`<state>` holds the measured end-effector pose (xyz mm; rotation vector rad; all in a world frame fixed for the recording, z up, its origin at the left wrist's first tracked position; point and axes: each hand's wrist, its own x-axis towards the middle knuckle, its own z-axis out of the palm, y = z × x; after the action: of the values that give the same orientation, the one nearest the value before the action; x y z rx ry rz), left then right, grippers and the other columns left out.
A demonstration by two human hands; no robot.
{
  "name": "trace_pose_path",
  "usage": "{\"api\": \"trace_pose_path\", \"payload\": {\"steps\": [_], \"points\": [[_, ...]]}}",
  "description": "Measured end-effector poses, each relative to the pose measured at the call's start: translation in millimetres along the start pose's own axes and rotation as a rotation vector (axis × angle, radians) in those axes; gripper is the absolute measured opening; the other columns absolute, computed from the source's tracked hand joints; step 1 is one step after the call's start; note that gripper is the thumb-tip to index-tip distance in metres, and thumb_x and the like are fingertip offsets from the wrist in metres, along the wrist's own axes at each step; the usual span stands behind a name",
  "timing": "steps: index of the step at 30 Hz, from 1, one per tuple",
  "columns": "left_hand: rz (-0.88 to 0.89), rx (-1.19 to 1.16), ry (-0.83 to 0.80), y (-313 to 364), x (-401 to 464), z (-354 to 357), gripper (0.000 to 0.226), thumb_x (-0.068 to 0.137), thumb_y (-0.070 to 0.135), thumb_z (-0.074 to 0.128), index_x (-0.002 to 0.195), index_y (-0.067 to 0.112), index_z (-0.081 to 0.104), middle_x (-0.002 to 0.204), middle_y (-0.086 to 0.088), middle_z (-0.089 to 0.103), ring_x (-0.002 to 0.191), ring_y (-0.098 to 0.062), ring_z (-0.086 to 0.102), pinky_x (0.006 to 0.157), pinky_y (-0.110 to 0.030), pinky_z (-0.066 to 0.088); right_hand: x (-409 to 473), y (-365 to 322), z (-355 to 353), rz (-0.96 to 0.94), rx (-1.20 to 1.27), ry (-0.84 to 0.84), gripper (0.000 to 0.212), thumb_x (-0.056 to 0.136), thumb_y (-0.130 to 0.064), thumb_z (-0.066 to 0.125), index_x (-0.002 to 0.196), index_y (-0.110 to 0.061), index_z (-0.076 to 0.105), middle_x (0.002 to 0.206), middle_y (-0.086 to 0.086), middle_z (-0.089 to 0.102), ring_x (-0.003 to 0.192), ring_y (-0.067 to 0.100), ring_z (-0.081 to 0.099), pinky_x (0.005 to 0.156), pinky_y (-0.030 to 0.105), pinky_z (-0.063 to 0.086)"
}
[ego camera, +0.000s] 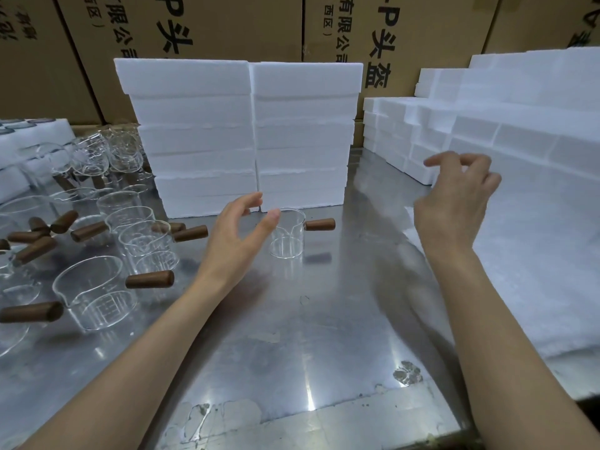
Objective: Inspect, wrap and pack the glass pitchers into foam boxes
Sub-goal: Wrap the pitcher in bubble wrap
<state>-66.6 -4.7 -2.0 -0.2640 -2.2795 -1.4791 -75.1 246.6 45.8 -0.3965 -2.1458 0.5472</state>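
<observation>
Glass pitcher [287,237] mid-frame looks fragile, slippery; I'd grip its wooden handle [320,224]. Both hands' fingers [271,222] open, empty.

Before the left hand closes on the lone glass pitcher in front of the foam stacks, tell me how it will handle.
The glass pitcher looks thin-walled and clear, so probably light yet fragile. Its smooth sides may slip in the left hand. The wooden handle sticks out to one side, so a lift by it would likely tip the pitcher. On the shiny metal table, a push would probably slide it.
</observation>
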Motion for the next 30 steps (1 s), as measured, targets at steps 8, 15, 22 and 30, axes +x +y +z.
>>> {"api": "trace_pose_path", "payload": {"steps": [8, 15, 22, 30], "points": [[0.103, 0.068, 0.072, 7, -4, 0, 0.028, 0.090, 0.041, 0.059, 0.116, 0.031, 0.056, 0.120, 0.012, 0.056, 0.111, -0.002, 0.049, 0.087, -0.004, 0.030, -14, -7, 13, -0.067, -0.262, -0.192, 0.046, 0.078, -0.001, 0.063, 0.122, -0.007, 0.051, 0.129, 0.017, 0.039, 0.116, 0.035, 0.035, 0.081, 0.033, 0.032], [0.129, 0.082, 0.063, 9, -5, 0, 0.023, 0.091, 0.035, 0.060, 0.113, 0.028, 0.058, 0.115, 0.010, 0.056, 0.112, -0.008, 0.051, 0.089, -0.007, 0.032, -5, 9, 3, 0.245, -0.180, -0.469, 0.029, 0.090, -0.030, 0.055, 0.103, -0.004, 0.051, 0.090, 0.013, 0.052, 0.100, 0.039, 0.056, 0.071, 0.034, 0.035], [0.141, 0.048, 0.093, 14, -6, 0, 0.027, 0.089, 0.040, 0.060, 0.109, 0.022, 0.062, 0.110, 0.009, 0.059, 0.106, -0.007, 0.054, 0.088, -0.006, 0.035, -7, -13, 3, -0.121, 0.256, 0.090, 0.017, 0.097, -0.019, 0.048, 0.104, -0.012, 0.062, 0.101, 0.004, 0.057, 0.079, 0.018, 0.055, 0.065, 0.018, 0.031], [0.522, 0.232, 0.029, 29, -16, 2, 0.045, 0.082, 0.053, 0.055, 0.107, 0.016, 0.064, 0.101, 0.006, 0.061, 0.093, -0.007, 0.053, 0.086, -0.019, 0.038, -39, -55, -2, -0.252, 0.962, -0.194, 0.010, 0.094, -0.015, 0.057, 0.096, -0.011, 0.065, 0.086, -0.002, 0.058, 0.072, 0.003, 0.052, 0.060, 0.018, 0.046]]}}
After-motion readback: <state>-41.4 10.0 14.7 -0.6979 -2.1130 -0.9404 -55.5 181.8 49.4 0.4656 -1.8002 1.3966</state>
